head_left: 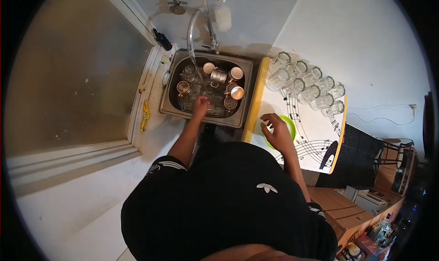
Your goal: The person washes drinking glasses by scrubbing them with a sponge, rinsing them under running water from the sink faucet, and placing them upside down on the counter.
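Note:
My left hand is over the near part of the metal sink, close to the running water, with its fingers curled together. What it holds, if anything, I cannot make out. In the sink lie several metal mugs and clear glass mugs, some tipped on their sides. My right hand hovers over a bright green bowl on the table, fingers bent and apart. The hand hides most of the bowl's inside.
A curved faucet pours water into the sink. Several clear glasses stand grouped at the back of the white table with music notes and a yellow edge. A dark bottle is by the window; a brush hangs on the wall.

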Demonstrator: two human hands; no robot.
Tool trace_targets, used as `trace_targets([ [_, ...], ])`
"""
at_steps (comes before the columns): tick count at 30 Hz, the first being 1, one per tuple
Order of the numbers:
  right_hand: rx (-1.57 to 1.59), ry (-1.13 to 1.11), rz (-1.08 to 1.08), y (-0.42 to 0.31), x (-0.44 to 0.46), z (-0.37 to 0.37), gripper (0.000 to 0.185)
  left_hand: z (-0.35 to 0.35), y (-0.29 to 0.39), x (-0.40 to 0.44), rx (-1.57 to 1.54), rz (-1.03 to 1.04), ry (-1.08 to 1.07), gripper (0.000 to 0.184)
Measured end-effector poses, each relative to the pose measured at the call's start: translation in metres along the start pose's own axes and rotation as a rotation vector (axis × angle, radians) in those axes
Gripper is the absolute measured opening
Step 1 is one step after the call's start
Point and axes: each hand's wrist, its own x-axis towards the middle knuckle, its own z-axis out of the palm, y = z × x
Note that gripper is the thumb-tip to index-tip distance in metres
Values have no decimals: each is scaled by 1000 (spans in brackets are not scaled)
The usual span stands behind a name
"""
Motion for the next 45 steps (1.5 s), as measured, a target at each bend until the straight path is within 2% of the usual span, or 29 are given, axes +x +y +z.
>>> trace_targets([
  [1, 29, -51, 38, -9, 9, 10, 18, -10, -2, 15, -14, -13, -8, 13],
  [3, 62, -101, 36, -19, 29, 35, 18, -26, -9, 40, 367, 148, 70, 28],
  [4, 75, -131, 45, -18, 40, 50, 19, -27, 3, 37, 357, 138, 57, 28],
  [6, 110, -147, 121, -11, 65, 85, 19, -37, 38, 34, 728, 563, 312, 56],
  [7, 157, -160, 185, -7, 77, 104, 19, -44, 52, 38, 726, 558, 298, 56],
  [9, 140, -139, 146, 0, 101, 135, 20, -58, 77, 55, 802, 684, 367, 82],
  [11, 124, -125, 99, 12, 127, 169, 21, -70, 97, 76, 799, 701, 326, 86],
  [14, 260, -182, 202, 30, 163, 224, 21, -85, 93, 113, 707, 701, 217, 93],
  [16, 408, -312, 377, 30, 189, 249, 23, -93, 87, 128, 608, 680, 147, 96],
  [17, 401, -310, 378, 29, 200, 260, 23, -96, 86, 133, 622, 684, 92, 96],
  [19, 595, -362, 586, 32, 219, 277, 29, -99, 79, 146, 627, 689, 37, 96],
  [20, 589, -361, 588, 37, 225, 284, 29, -99, 72, 152, 675, 653, 31, 94],
  [22, 292, -339, 291, 53, 234, 300, 36, -98, 67, 159, 715, 617, 26, 92],
  [23, 286, -338, 291, 53, 238, 304, 36, -97, 66, 159, 707, 627, 51, 89],
  [25, 980, -319, 869, 32, 245, 299, 48, -94, 64, 158, 693, 644, 65, 86],
  [26, 978, -308, 869, 26, 249, 297, 48, -94, 65, 157, 657, 654, 52, 84],
  [28, 1494, -82, 1022, 19, 252, 296, 56, -97, 60, 160, 619, 667, 31, 83],
  [32, 1314, 21, 929, 0, 251, 279, 55, -96, 62, 155, 609, 656, 48, 77],
  [34, 1100, 5, 852, -2, 251, 270, 52, -96, 63, 152, 648, 675, 81, 75],
  [38, 911, 29, 769, 15, 257, 254, 43, -107, 57, 150, 563, 719, -26, 79],
  [40, 522, 148, 459, 22, 261, 251, 34, -107, 69, 141, 521, 748, -50, 81],
  [41, 344, 73, 390, 28, 265, 243, 28, -108, 75, 137, 524, 775, -69, 84],
  [42, 346, 76, 388, 15, 267, 234, 28, -107, 82, 131, 529, 800, -89, 87],
  [44, 236, 132, 140, -3, 269, 223, 30, -104, 86, 125, 525, 842, -78, 88],
  [45, 147, 173, 1, -3, 278, 220, 44, -102, 87, 122, 519, 881, -67, 88],
])
